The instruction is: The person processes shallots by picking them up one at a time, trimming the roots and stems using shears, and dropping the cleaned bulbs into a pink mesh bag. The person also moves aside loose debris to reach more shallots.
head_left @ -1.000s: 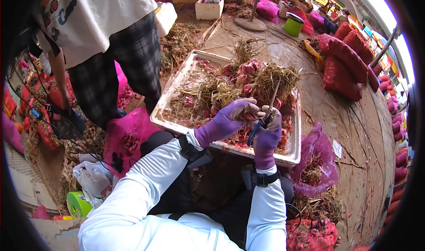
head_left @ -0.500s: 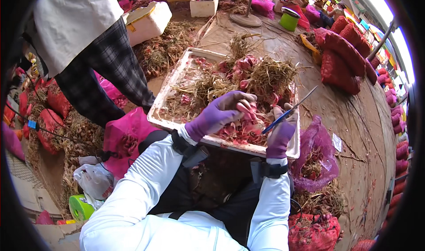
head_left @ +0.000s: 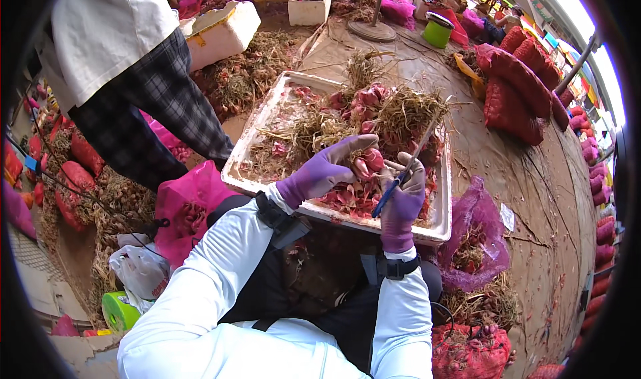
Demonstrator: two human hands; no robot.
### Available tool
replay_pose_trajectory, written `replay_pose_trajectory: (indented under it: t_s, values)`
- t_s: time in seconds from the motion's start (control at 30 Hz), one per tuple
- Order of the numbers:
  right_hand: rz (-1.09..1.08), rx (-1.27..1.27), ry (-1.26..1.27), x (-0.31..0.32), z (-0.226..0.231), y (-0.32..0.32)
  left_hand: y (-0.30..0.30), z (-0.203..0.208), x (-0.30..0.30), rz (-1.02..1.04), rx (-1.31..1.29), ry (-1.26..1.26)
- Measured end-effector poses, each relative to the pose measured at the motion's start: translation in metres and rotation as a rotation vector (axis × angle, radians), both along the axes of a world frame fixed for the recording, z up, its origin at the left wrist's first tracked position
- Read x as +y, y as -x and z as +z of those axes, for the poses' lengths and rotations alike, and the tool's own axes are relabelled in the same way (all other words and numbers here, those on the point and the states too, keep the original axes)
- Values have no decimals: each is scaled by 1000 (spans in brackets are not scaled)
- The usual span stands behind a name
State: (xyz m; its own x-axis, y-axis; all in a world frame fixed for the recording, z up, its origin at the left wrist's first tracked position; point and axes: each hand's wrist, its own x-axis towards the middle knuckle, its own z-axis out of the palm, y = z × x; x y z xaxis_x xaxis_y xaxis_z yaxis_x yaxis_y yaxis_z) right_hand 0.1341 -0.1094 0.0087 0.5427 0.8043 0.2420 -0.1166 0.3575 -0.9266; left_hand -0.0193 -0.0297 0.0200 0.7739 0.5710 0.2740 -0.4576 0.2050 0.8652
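Note:
My left hand [head_left: 322, 173], in a purple glove with grey fingers, pinches a small cluster of pink-skinned bulbs [head_left: 367, 164] above a white foam tray [head_left: 437, 231]. My right hand [head_left: 404, 197], gloved alike, grips a knife [head_left: 388, 193] by its blue handle. The narrow grey blade slants up and away to the right. Fingers of the right hand come close to the bulbs; whether they touch cannot be made out. In the tray lie bunches of dry stems [head_left: 410, 112] with pink bulbs, above a litter of red peel [head_left: 340, 199].
A pink mesh bag [head_left: 193, 209] sits left of my knees; a purple one [head_left: 471, 252] stands right of the tray. Filled red sacks [head_left: 514, 102] lie far right. Beyond the tray's left side stands a person in checked trousers [head_left: 160, 92]. A pole's round base [head_left: 372, 32] is behind.
My right hand has moved left and nearer to me, and the knife now points more steeply upward. The left hand has shifted slightly, still holding the bulbs. The standing person leans a little left.

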Motion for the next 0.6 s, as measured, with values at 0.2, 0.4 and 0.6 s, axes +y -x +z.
replay_pose_trajectory:
  t_s: [0.2, 0.4, 0.6]
  values:
    - [92, -39, -7, -7, 9, 4, -7, -13, 4, -66, 75, 158]
    - [81, 64, -61, -4, 6, 2, -21, -17, -7, 381, 148, -414]
    - [167, 359, 159, -2, 10, 12, -23, -24, -10, 758, 197, -1063]
